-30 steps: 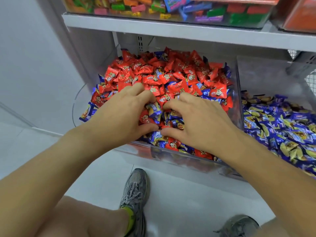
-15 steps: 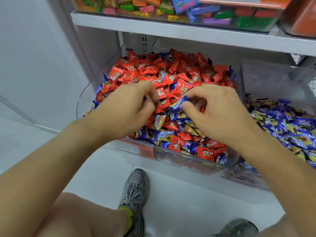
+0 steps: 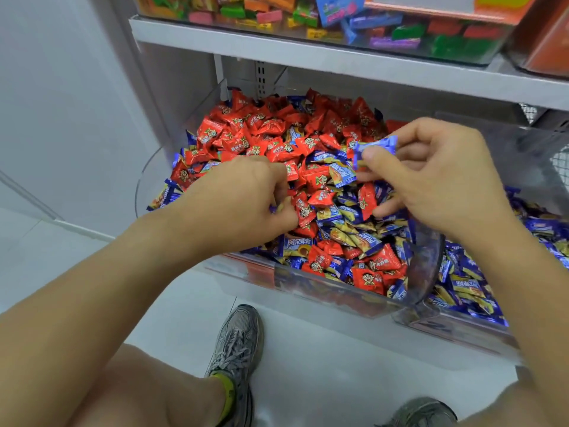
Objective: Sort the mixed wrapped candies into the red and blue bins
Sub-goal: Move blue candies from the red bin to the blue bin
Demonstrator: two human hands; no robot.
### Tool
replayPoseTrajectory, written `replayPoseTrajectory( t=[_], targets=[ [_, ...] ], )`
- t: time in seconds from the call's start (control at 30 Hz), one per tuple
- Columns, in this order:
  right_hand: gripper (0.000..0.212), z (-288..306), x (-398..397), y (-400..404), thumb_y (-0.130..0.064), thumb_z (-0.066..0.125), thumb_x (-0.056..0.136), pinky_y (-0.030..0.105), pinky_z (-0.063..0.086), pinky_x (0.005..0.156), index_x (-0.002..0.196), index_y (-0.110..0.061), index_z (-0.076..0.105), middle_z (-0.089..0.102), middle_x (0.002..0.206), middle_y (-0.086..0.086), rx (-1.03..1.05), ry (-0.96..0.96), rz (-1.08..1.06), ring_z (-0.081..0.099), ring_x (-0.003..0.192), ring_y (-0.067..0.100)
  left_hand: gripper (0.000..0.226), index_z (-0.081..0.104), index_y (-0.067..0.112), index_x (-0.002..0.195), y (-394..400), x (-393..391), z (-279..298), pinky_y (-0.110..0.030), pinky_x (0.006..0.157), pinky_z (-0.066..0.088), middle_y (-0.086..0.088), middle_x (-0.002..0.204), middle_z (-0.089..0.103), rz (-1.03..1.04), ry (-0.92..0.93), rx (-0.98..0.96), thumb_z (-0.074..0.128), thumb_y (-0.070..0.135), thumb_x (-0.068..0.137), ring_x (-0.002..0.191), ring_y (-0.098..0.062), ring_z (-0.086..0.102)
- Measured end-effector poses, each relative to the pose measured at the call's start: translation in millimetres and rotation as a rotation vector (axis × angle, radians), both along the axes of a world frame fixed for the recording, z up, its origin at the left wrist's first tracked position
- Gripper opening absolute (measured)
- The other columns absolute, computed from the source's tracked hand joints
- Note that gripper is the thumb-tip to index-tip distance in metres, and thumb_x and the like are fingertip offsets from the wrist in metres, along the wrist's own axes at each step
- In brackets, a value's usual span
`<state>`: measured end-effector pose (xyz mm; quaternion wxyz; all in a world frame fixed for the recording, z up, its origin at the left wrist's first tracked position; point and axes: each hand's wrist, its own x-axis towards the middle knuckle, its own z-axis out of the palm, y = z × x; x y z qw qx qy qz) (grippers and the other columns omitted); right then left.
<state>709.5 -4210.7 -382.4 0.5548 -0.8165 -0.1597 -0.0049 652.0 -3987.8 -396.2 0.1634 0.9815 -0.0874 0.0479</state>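
Note:
A clear bin (image 3: 332, 292) on the lower shelf holds mostly red wrapped candies (image 3: 261, 131) at the back, with blue ones (image 3: 348, 235) mixed in near the front. To its right stands a second clear bin (image 3: 462, 329) filled with blue candies (image 3: 465, 285). My left hand (image 3: 246, 201) is down in the mixed pile, fingers curled round a blue candy. My right hand (image 3: 431, 174) is raised above the pile and pinches a blue candy (image 3: 374, 147) between thumb and fingers.
A grey shelf board (image 3: 308, 53) runs above the bins, carrying a clear box of multicoloured sweets (image 3: 308, 13). White floor lies below, with my two grey sneakers (image 3: 237, 343) and bare knees. A pale wall stands at the left.
Both hands went from lying spread on the pile to picking. My right hand lifted up and to the right with a blue candy, and my left hand curled round another.

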Motion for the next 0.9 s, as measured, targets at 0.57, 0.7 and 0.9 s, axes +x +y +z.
replayPoseTrajectory(
  t=[0.57,0.7,0.9],
  targets=[
    [0.037,-11,3,-3,-0.029,0.052,0.1,0.032,0.04,0.081,0.136,-0.034,0.045,0.042,0.102,-0.011,-0.703,-0.293,0.282,0.048,0.088,0.009,0.012,0.052,0.017,0.098,-41,11,-5,-0.015,0.053,0.035,0.011,0.059,0.046,-0.076,0.043,-0.229,0.053,0.008,0.091,0.058,0.006,0.05],
    [0.069,-8,4,6,-0.047,0.066,0.089,0.034,0.046,0.075,0.148,-0.041,0.032,0.032,0.115,-0.004,-0.975,-0.317,0.271,0.054,0.084,0.017,0.011,0.057,0.017,0.092,-43,13,-10,-0.035,0.07,0.041,0.001,0.082,0.054,-0.086,-0.008,-0.15,0.046,0.021,0.092,0.076,-0.013,0.051],
    [0.039,-8,14,6,-0.036,0.066,0.093,0.038,0.049,0.075,0.13,-0.032,0.055,0.04,0.118,-0.004,-0.925,-0.433,0.113,0.06,0.092,0.025,0.03,0.061,0.032,0.106,-39,14,-14,-0.032,0.065,0.044,0.014,0.079,0.039,-0.069,-0.045,0.055,0.066,0.051,0.084,0.078,-0.015,0.055]
  ],
)
